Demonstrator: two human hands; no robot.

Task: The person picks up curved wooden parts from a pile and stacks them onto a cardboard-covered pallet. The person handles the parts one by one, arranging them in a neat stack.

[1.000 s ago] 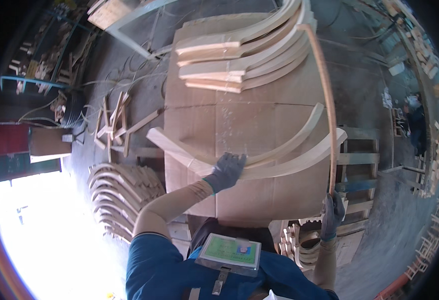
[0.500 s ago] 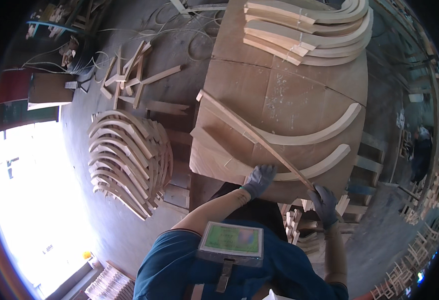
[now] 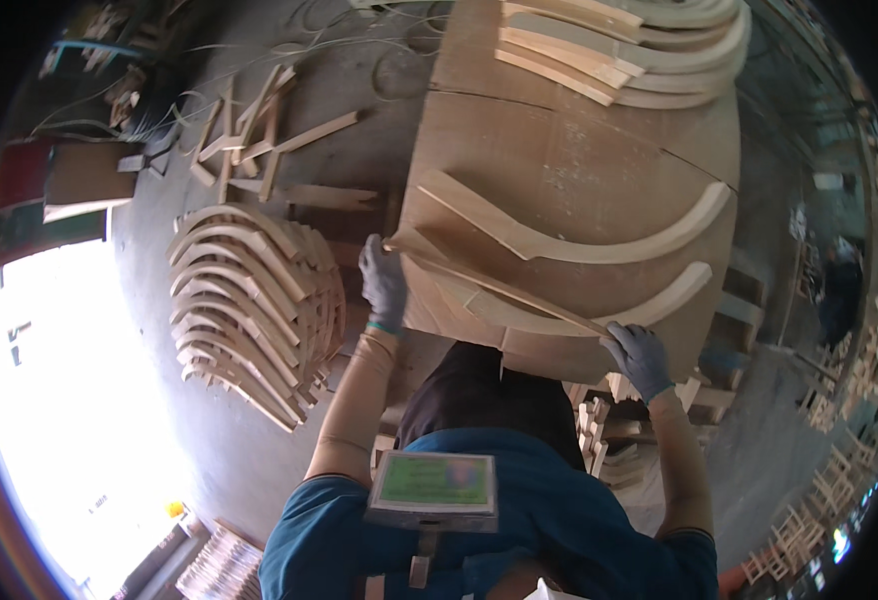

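Note:
A long thin wooden strip [image 3: 500, 287] stretches slantwise between my gloved hands. My left hand [image 3: 384, 284] is closed round its far left end, just past the board's left edge. Closed on the nearer end is my right hand [image 3: 639, 358], by the board's near edge. Beneath the strip lies a curved wooden piece [image 3: 674, 294], its wide left part partly covered by the strip. A similar curved piece [image 3: 609, 250] rests farther up, apart from the strip. Both lie flat on the brown board [image 3: 479, 145].
Stacked curved pieces [image 3: 659, 62] occupy the board's far end. On the left floor stand a large pile of curved wood [image 3: 244, 300] and scattered offcuts [image 3: 269, 140]. Under the board is a slatted pallet [image 3: 737, 310]. Wooden frames [image 3: 794, 535] line the lower right.
My left hand has left the near curved piece and gripped the strip's far left end. The strip has swung to a flatter slant, nearer me. The right hand still holds its end.

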